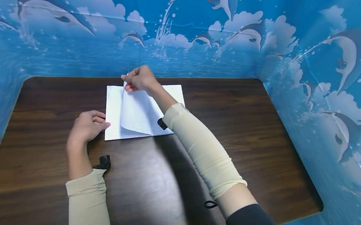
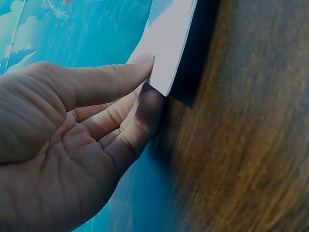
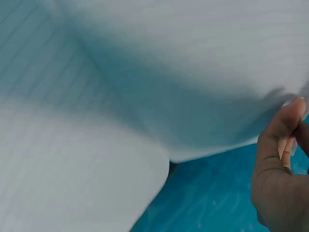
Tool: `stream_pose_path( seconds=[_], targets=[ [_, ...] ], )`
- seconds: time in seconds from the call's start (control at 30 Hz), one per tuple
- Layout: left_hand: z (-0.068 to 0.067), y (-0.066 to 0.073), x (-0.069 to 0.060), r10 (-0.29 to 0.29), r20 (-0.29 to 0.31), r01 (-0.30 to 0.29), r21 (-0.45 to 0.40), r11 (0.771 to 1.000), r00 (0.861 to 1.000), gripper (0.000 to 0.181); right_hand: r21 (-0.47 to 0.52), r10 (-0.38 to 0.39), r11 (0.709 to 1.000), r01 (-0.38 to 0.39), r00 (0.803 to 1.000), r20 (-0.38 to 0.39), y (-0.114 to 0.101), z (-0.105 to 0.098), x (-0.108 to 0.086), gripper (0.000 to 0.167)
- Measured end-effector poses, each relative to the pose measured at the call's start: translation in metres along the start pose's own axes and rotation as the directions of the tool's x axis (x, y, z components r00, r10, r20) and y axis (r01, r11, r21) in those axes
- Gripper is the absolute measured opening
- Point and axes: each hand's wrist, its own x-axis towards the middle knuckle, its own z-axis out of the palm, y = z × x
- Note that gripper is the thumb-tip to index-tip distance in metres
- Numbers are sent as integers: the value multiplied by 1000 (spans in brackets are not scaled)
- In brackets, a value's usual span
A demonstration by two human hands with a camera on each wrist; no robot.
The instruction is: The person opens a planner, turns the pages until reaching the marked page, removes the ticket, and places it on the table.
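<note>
An open notebook (image 1: pixel 112 109) with white lined pages lies toward the back of the table. My right hand (image 1: pixel 140 79) pinches the upper corner of a raised page (image 1: pixel 137 114), which curves up over the left half. In the right wrist view, thumb and fingers of the right hand (image 3: pixel 280 159) meet on that page's edge. At the notebook's left edge, my left hand (image 1: pixel 87 126) holds the border between thumb and fingers. The left wrist view shows the left thumb on top of the notebook's corner (image 2: pixel 166 53) and bent fingers beneath it.
The dark wood-grain table (image 1: pixel 249 132) has rounded corners. A blue curtain with dolphins (image 1: pixel 169 49) rises behind the table and along its right side. Both forearms wear cream sleeves (image 1: pixel 205 149) with small black devices near the wrists.
</note>
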Motion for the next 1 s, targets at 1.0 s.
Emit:
stream_pose_path(
  seconds=[1.0],
  targets=[
    [1,8,-6,25,-39,-27,-31,999,999,46,-419,-82,907,37,993,-90,55,76,30,9]
  ],
)
